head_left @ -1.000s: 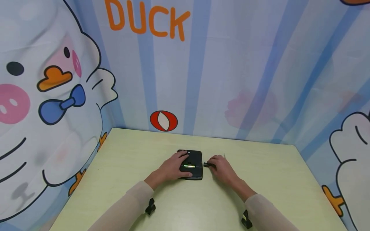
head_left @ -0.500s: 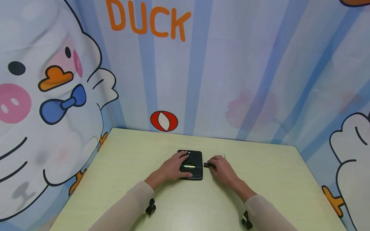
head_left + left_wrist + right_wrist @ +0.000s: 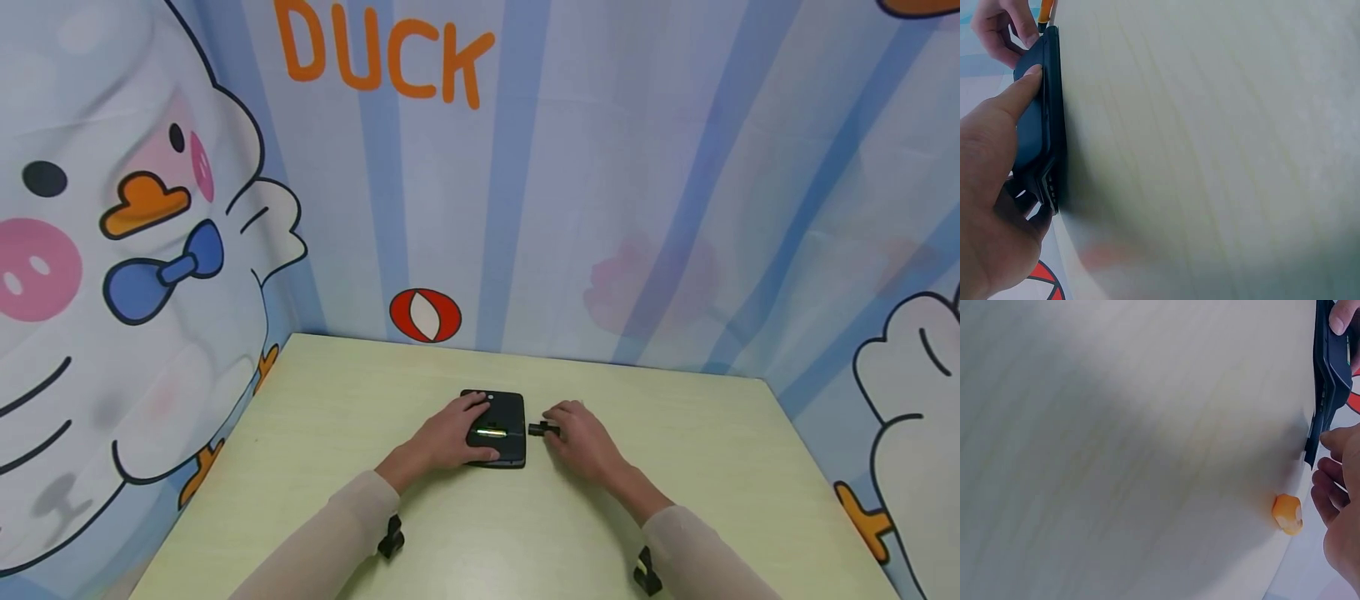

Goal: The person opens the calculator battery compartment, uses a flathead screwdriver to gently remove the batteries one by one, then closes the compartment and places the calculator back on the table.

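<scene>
A flat black device (image 3: 510, 408) lies on the table. Its uncovered compartment shows a shiny gold-green battery (image 3: 491, 432). My left hand (image 3: 452, 435) holds the device down, thumb near the front edge and fingers over the left and far part; in the left wrist view its fingertips reach past the far end. Just right of the device sits a small black battery cover (image 3: 537, 429), apart from it in the head view. My right hand (image 3: 581, 440) touches it with finger and thumb tips, the other fingers loosely curled in the right wrist view. The palm hides part of the cover.
An orange object (image 3: 1288, 514) with a whitish face shows by the right hand in the right wrist view; I cannot tell its kind. The pale table (image 3: 480, 533) ends at a printed duck curtain (image 3: 570, 208) behind and at both sides.
My right hand has shifted slightly to the right and its fingers have loosened a little, so more of the battery cover shows. The left hand and the device have stayed put.
</scene>
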